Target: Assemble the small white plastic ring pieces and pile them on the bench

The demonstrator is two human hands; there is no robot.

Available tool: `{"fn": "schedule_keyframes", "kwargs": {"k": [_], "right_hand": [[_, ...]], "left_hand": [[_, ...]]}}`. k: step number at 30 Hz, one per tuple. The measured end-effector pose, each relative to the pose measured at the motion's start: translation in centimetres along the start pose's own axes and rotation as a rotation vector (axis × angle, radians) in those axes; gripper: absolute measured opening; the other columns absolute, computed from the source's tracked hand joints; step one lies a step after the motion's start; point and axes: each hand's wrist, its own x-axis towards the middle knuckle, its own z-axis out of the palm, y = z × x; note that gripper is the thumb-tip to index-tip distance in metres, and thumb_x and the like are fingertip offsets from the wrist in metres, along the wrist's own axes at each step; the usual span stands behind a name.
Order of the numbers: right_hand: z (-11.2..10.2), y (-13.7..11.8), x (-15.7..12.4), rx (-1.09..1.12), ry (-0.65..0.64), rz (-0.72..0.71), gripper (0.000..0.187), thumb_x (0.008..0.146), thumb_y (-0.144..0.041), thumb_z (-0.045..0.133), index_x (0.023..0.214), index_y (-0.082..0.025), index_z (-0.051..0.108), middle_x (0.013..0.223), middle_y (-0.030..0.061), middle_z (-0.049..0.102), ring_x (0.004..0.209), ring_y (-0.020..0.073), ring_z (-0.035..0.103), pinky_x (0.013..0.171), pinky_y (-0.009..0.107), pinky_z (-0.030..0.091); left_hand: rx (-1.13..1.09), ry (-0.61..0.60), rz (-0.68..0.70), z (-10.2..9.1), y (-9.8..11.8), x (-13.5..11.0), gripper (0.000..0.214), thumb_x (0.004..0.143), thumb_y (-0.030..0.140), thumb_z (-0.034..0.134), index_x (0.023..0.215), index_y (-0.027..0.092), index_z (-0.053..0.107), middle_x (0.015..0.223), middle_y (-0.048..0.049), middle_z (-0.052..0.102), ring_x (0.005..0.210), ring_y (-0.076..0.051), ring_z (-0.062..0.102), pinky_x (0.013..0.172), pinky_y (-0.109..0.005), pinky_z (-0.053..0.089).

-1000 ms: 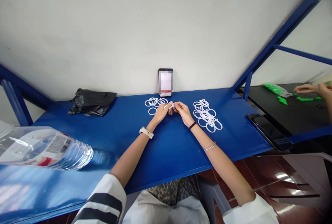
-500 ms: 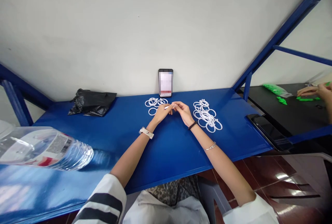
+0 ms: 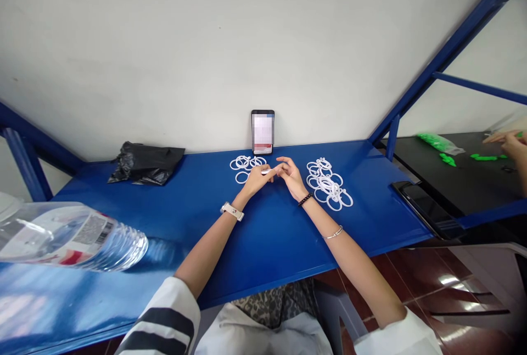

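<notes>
In the head view my left hand (image 3: 258,178) is closed on a small white ring (image 3: 265,171), most of which the fingers hide. My right hand (image 3: 291,177) meets it fingertip to fingertip, its index finger raised and its fingers apart. Whether the right fingertips touch the held ring I cannot make out. Beyond and left of my left hand lies a small group of white rings (image 3: 242,163) with little eyelets. To the right of my right hand is a larger, overlapping pile of white rings (image 3: 328,184). Both groups rest on the blue table (image 3: 272,234).
A phone (image 3: 263,131) leans upright against the wall. At left are a black plastic bag (image 3: 150,163) and a large clear bottle (image 3: 78,234) on its side. A dark phone-like slab (image 3: 424,207) lies at right. Another person's hands (image 3: 508,141) are near green pieces (image 3: 440,142).
My right index finger has lifted and opened away from the thumb, where both were pinched together. My left hand keeps hold of the ring in nearly the same place.
</notes>
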Motion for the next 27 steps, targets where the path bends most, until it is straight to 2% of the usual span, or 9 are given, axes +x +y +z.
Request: {"fn": "schedule_keyframes", "kwargs": {"k": [9,19,27], "right_hand": [[0.2,0.1,-0.1,-0.045,0.027,-0.005,0.040,0.072,-0.048,0.072,0.102,-0.023,0.061,0.072,-0.0023,0.059,0.067,0.0145,0.052,0.069,0.030,0.044],[0.2,-0.3,-0.2,0.026,0.073,0.122,0.037,0.072,-0.050,0.070,0.096,-0.022,0.070,0.078,0.0014,0.065,0.068,0.0135,0.053,0.067,0.029,0.044],[0.4,-0.2,-0.1,0.045,0.061,0.155,0.029,0.072,-0.048,0.069,0.085,-0.021,0.068,0.075,0.0011,0.065,0.066,0.0131,0.055,0.065,0.028,0.044]], "left_hand": [[-0.034,0.005,0.017,0.1,0.0,0.0,0.045,0.079,0.059,0.057,0.063,0.018,0.052,0.061,-0.0013,0.061,0.060,-0.015,0.056,0.065,-0.027,0.042],[-0.166,-0.010,0.034,0.2,-0.6,0.4,0.041,0.087,0.053,0.046,0.067,0.018,0.051,0.058,-0.0021,0.060,0.060,-0.015,0.056,0.067,-0.029,0.044],[-0.208,0.007,0.057,0.2,-1.1,0.5,0.033,0.086,0.043,0.048,0.064,0.018,0.050,0.056,-0.0005,0.058,0.058,-0.014,0.055,0.064,-0.028,0.043]]}}
